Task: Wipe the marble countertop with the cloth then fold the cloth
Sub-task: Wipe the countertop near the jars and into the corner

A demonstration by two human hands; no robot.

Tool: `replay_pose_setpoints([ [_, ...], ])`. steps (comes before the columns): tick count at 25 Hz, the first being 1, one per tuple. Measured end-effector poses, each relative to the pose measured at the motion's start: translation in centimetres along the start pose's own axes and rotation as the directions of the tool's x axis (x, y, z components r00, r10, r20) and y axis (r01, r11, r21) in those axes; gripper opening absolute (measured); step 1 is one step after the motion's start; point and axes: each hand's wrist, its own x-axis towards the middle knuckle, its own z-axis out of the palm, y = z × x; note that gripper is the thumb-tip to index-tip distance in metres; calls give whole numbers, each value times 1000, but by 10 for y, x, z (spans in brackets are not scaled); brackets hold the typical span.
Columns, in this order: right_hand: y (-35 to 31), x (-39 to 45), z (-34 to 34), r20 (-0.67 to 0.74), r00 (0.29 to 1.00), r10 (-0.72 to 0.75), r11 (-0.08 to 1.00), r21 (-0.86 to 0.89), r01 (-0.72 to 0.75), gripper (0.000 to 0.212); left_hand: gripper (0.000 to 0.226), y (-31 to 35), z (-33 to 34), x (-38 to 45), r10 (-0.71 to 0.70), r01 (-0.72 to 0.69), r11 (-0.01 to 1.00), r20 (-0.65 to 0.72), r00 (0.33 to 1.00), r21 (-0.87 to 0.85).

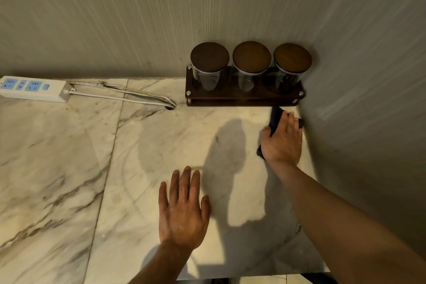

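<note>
My right hand [282,140], fingers [291,122] straight, presses the limp dark cloth [276,116] onto the marble bench [161,145], left hand [184,210] flat and empty; I'd fold it by its corners.

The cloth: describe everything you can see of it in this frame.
The cloth is dark, navy or black, soft-looking fabric. It lies on the marble countertop in the far right corner, just in front of the wooden jar rack and beside the wall. The right hand presses flat on it, covering most; only edges show around the hand.
</note>
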Motion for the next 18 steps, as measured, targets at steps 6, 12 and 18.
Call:
replay_pose_setpoints([
  [6,3,-19,-2,-19,997,69,997,33,-69,72,63,0,0,1,-2,2,1000,4,1000,7],
  [12,10,-38,-4,-19,995,99,995,11,-99,68,63,0,-1,0,5,-5,1000,6,1000,4],
  [18,18,-64,-6,-41,991,124,992,22,-123,64,64,-2,-3,0,24,-24,999,5,1000,-25],
])
